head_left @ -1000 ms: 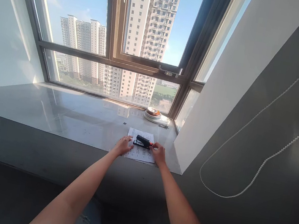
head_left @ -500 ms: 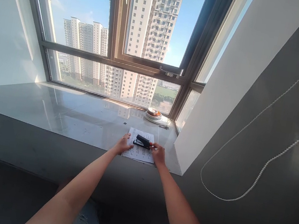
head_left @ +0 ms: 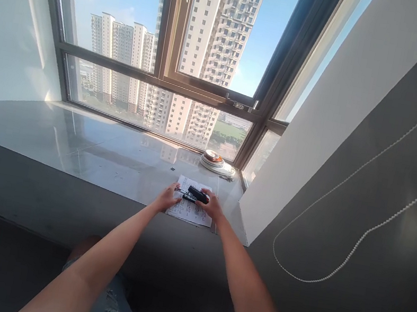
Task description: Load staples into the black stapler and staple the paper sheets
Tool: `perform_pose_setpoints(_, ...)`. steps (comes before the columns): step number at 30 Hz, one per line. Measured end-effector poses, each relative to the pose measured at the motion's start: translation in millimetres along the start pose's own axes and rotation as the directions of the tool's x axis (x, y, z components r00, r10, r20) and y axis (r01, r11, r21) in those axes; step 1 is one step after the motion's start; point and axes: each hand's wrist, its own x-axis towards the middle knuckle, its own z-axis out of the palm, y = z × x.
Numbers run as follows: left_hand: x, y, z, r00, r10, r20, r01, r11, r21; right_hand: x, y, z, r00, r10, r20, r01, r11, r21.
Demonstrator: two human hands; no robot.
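A black stapler (head_left: 196, 195) lies across printed sheets of paper (head_left: 192, 216) near the front edge of the window sill. Its upper arm looks lifted from its base, with a thin piece sticking out toward the left. My right hand (head_left: 212, 207) grips the stapler's right end, fingers above and thumb at the near side. On the other side, my left hand (head_left: 167, 198) rests at the paper's left edge, close to the stapler's tip. Its fingers and thumb are apart; whether the fingertips touch the thin piece is too small to tell.
Behind the paper, a stack of white and orange round items (head_left: 212, 160) stands in the sill's corner by the window. A small dark bit (head_left: 173, 169) lies on the sill (head_left: 119, 156). A beaded blind cord (head_left: 305, 280) hangs at right.
My right hand has shifted left along the stapler and wraps more of it. My left hand has come round toward the stapler's tip. The view has tilted slightly.
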Motion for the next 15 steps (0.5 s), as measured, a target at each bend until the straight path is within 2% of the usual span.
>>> perform_pose_setpoints(3,-2.2,0.2,1.8,0.999,-0.050,-0.014,0.049,0.994,-0.098,3.5,-4.7,2.5,0.998,-0.011,0.054,0.010,0.999,0.033)
perform_pose_setpoints(6,-2.3,3.5,1.6,0.995,-0.056,-0.082,0.042,0.985,-0.169,-5.0,-12.6,4.4,0.996,-0.035,-0.083,0.036,0.999,0.011)
perform_pose_setpoints(8,2.9,7.8,-1.9,0.973,-0.074,-0.220,0.021,0.972,-0.232,-11.7,-19.8,5.3,0.979,-0.060,-0.194,0.053,0.998,-0.042)
perform_pose_setpoints(10,13.5,13.0,-7.4,0.923,-0.230,-0.309,0.087,0.906,-0.414,-16.0,-27.8,7.0,0.954,-0.120,-0.275,0.094,0.990,-0.106)
perform_pose_setpoints(11,20.0,15.5,-10.1,0.898,-0.330,-0.292,0.139,0.842,-0.521,-16.9,-31.8,8.3,0.940,-0.165,-0.297,0.128,0.982,-0.138)
perform_pose_setpoints(13,32.6,19.8,-12.8,0.871,-0.459,-0.174,0.241,0.708,-0.664,-16.4,-39.7,11.5,0.913,-0.268,-0.309,0.212,0.956,-0.203)
perform_pose_setpoints(15,41.7,22.3,-10.1,0.881,-0.468,-0.074,0.292,0.659,-0.693,-14.0,-47.2,13.8,0.892,-0.369,-0.261,0.301,0.916,-0.266)
